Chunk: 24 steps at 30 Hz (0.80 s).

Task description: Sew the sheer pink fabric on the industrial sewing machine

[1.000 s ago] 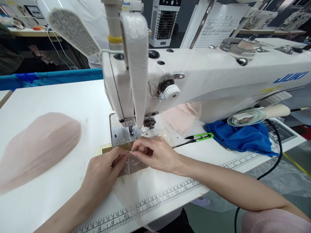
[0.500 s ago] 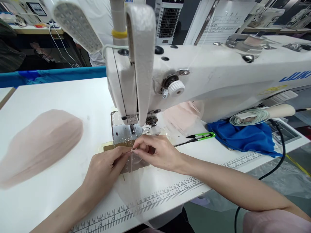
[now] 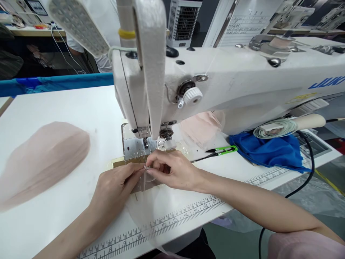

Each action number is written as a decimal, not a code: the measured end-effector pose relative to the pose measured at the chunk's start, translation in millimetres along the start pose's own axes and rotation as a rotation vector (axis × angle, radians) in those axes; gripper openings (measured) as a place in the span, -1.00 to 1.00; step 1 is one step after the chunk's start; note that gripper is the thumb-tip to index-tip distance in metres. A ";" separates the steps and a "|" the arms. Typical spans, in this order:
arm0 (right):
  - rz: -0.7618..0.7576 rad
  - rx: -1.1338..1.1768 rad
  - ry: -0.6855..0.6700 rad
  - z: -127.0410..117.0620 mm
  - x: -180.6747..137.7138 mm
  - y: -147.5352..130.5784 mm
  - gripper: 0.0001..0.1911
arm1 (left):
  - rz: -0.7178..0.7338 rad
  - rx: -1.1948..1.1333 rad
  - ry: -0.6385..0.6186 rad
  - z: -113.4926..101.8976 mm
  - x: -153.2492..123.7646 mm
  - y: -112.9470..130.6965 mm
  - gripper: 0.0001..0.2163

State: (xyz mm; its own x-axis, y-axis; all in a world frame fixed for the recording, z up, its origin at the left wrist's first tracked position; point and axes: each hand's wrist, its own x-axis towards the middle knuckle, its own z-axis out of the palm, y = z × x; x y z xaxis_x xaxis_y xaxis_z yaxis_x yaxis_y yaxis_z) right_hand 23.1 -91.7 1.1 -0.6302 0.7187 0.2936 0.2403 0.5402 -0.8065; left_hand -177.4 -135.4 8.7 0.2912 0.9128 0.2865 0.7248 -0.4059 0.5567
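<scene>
Hidden: we cannot make out the needle behind the sewing machine (image 3: 229, 90) head.
Hands: our left hand (image 3: 114, 189) and right hand (image 3: 172, 169) pinch the sheer fabric (image 3: 147, 212) edge, fingertips meeting.
Fabric: at 6 o'clock from the presser foot.
Surface (image 3: 67, 108): white; pink piece (image 3: 43, 160) at 9 o'clock, green snips (image 3: 222, 150) and blue cloth (image 3: 269, 151) at 3 o'clock.

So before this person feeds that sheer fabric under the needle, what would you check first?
1. Both hands on the fabric: ok. The left hand and right hand pinch the sheer fabric edge together.
2. Fingers away from the needle: ok, they sit just in front of the presser foot.
3. Fabric under the foot: not ok, its edge lies short of it.
4. Thread through the needle: cannot tell, too small.
5. Thread snips out of the path: ok, off to the right.
6. Pink fabric pile apart: ok.
</scene>
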 end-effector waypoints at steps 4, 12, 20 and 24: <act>-0.004 0.009 -0.022 -0.8 0.2 -1.0 -0.90 | 0.012 -0.001 -0.009 0.1 -1.2 -1.2 -0.76; 0.041 0.009 -0.062 -2.3 1.1 -3.2 -0.87 | 0.065 0.014 0.000 1.2 -1.6 -2.2 -0.79; -0.015 0.000 -0.082 -0.8 0.0 1.6 -0.90 | 0.099 0.025 0.003 1.4 -3.8 -3.5 -0.77; -0.032 -0.015 -0.087 -0.8 -0.7 2.2 -0.88 | 0.146 0.052 0.038 0.9 -3.8 -3.3 -0.78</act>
State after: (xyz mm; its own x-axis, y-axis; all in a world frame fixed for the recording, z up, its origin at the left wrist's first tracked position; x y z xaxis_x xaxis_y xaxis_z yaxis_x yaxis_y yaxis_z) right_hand 24.7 -90.7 -0.5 -0.6990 0.6609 0.2729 0.2299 0.5691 -0.7895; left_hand -180.3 -137.5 5.1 0.3724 0.8415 0.3914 0.7084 -0.5302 0.4658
